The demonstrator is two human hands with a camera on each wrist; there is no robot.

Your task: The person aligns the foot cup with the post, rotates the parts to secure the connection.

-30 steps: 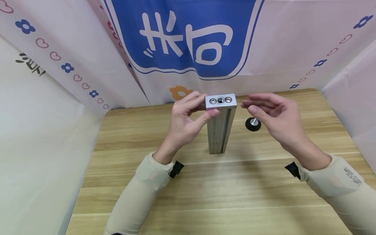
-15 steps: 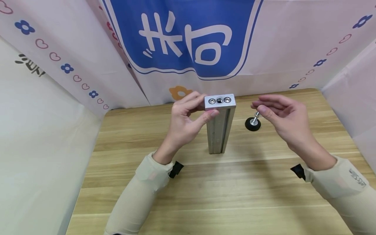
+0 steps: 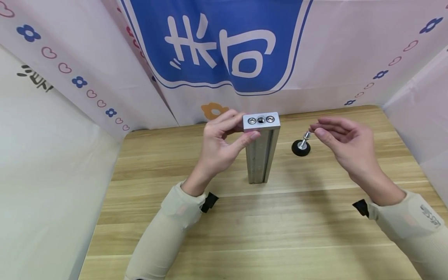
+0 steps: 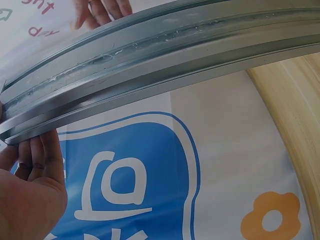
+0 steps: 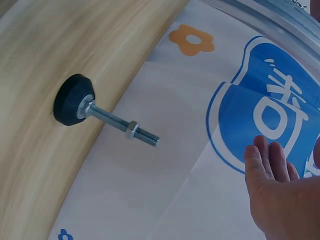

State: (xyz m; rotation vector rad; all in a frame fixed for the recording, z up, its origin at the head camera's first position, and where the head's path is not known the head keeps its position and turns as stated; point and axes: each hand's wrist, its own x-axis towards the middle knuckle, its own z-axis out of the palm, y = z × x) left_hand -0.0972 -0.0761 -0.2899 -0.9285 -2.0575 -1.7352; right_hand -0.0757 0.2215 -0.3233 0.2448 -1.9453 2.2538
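The post (image 3: 258,159), grey metal, stands upright on the table (image 3: 245,233) in front of you. On its top sits a plate (image 3: 261,126) with a row of three: a screw at either end, a dark hole between. Your left hand (image 3: 222,147) is at the top of the post, on its left side, fingers (image 4: 51,155) grasping it: thumb on the near side, the others behind. Left wrist view: grooves (image 4: 200,70) run along the post's length.

Foot (image 3: 301,148): on the table, to the right of the post and apart from it. Round black base down, threaded stem (image 5: 110,118) pointing up, one nut (image 5: 132,129) partway along it.

Your right hand (image 3: 351,146) is in the air to the right of the post, farther out than the foot. Its fingers (image 5: 277,160) are relaxed and released, nothing in them. Head view puts the fingertips close to the stem's tip; right wrist view shows a gap.

Behind the post hangs a white cloth (image 3: 332,50) with a blue panel (image 3: 217,74) and an orange flower (image 3: 206,111). Pale sleeves (image 3: 157,237) cover your forearms, nearer you than the post.
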